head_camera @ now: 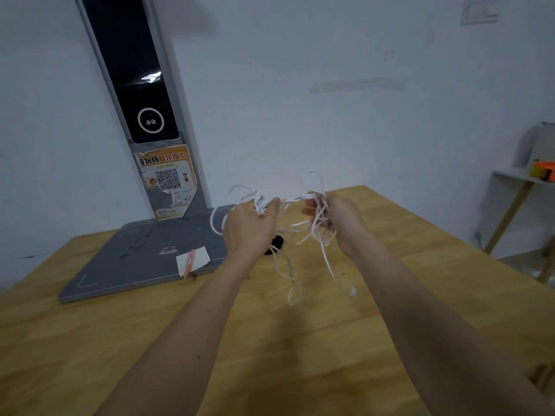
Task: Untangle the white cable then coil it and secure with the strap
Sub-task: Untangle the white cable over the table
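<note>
The white cable (326, 256) is a loose tangle held up over the wooden table (300, 340). My left hand (250, 226) grips a bunch of its loops near the top. My right hand (336, 219) pinches another bundle of strands, and a short stretch of cable runs taut between the two hands. Several loops hang down from both hands, with the lowest ones reaching the tabletop. A small black object (274, 244), probably the strap, lies on the table just below and behind the hands, partly hidden by my left hand.
A grey flat base (144, 259) with a tall dark upright panel (132, 70) stands at the back left, with a white paper scrap (193, 259) on it. A white side table (522, 178) carrying an orange item stands at the far right. The wall is close behind.
</note>
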